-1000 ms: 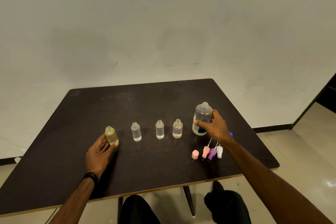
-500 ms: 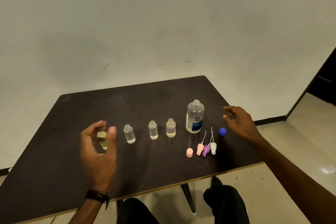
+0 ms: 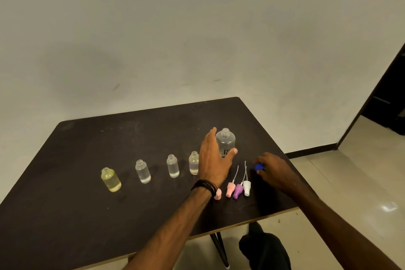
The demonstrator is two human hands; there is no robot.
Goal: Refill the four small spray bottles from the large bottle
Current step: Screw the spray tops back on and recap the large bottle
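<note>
- We see the dark square wooden table (image 3: 76, 182) carrying everything; it stands against a pale wall, and our dark-clad knees show below its near edge.
- Our left hand (image 3: 213, 160), which half a second ago hung open over the yellowish bottle, has crossed the row and now wraps the large clear plastic bottle (image 3: 225, 141), thumb on its near side, fingers behind. We judge the grasp is just closing, ready to lift and pour.
- Our right hand (image 3: 276, 170), which held that bottle a second ago, has dropped onto the small blue cap (image 3: 258, 166); whether it pinches the cap or only touches it, we cannot tell.
- The large bottle stands upright, uncapped, at the right end of the row.
- The four small clear glass spray bottles are open-necked and upright: one yellowish (image 3: 111, 180), two clear (image 3: 143, 171) (image 3: 173, 166), one with a faint violet band (image 3: 194, 163), partly behind our left wrist.
- The loose pink, purple and white spray tops (image 3: 238, 189) lie just in front; we judge a low-swung forearm could scatter them.
</note>
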